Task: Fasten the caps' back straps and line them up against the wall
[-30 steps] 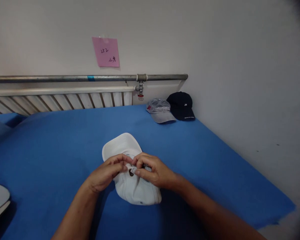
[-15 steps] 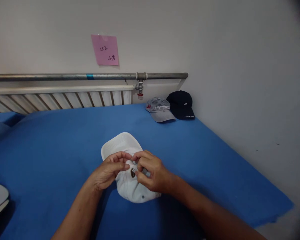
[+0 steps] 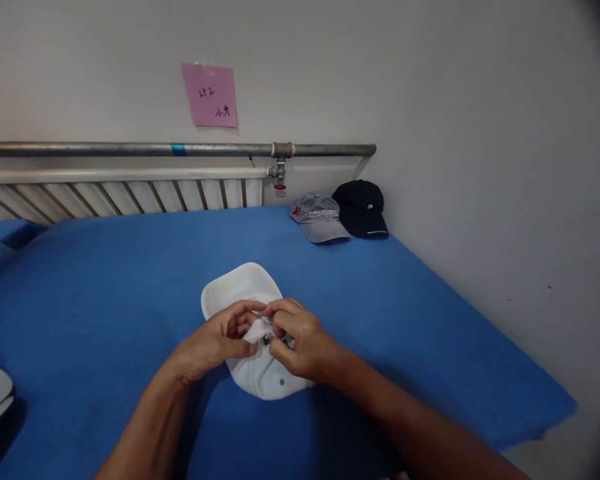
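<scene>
L hand (image 3: 213,341) reaching in, half-curled, thumb on cap (image 3: 255,375); can't tell if gripping. R hand (image 3: 307,340) bent over opp., fingers pinching bit of cap. Cap under both, on blue cloth (image 3: 105,300), brim pointing away.

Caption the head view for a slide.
Left hand and right hand on a white cap over blue cloth, gray cap and black cap beyond.

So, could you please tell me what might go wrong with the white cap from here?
The small dark fitting on the white cap is partly covered by the right hand, so it might be fumbled. The cap also seems to rest on the blue sheet with the far edge of its brim unheld, so a tug could twist it.
</scene>
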Demonstrator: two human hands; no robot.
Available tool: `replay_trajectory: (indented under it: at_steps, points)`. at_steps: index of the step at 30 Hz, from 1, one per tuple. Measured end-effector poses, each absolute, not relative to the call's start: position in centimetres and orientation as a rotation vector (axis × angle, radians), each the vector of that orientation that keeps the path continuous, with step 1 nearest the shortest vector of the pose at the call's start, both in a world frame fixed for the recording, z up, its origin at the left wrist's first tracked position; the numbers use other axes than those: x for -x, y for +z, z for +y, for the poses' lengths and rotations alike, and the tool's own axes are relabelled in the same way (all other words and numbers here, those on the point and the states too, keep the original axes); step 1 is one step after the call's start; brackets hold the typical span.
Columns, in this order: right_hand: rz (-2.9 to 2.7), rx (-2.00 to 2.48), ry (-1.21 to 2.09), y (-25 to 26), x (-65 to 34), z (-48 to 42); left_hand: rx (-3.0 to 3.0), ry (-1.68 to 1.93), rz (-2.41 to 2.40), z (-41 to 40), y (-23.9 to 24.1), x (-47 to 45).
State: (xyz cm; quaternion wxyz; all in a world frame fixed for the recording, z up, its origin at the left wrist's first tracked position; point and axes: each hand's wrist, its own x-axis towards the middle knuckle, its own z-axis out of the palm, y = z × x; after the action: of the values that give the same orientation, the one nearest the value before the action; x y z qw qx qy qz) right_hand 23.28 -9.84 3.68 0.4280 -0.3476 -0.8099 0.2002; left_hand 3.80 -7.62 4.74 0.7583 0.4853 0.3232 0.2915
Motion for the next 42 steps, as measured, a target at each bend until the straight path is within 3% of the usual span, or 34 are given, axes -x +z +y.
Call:
replay_trajectory:
  at_steps: [30,42]
  points:
    - [-2.144,0.921,0.489,4.2,-23.4,-9.8,-1.085,0.851,0.918,-7.9,4.6,-5.3]
    - [-2.006,1.028,0.938,5.0,-25.1,-8.8,-1.045,0.861,0.915,-7.7,4.4,-4.5]
